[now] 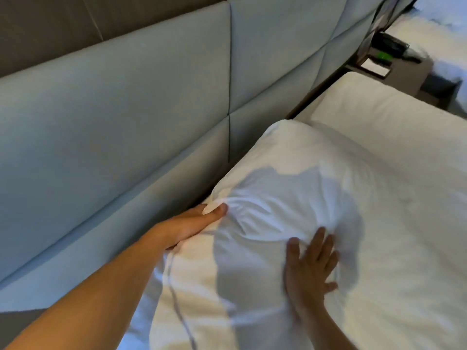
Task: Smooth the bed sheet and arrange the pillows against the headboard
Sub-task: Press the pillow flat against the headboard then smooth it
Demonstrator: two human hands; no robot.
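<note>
Here we are in the pillow step: the near pillow [278, 198] lies on the bed [404, 248], its long edge close to the headboard [126, 117] but not leaning on it, and a second pillow [379, 109] lies beyond it. Our left hand [194, 223] grasps the pillow edge on the headboard side, thumb on top and fingers hidden under the cloth, while our right hand [310, 271] is released and presses flat on the top, a little blurred. Next, we think, the pillow needs a push toward the headboard, then smoothing of its wrinkled case.
</note>
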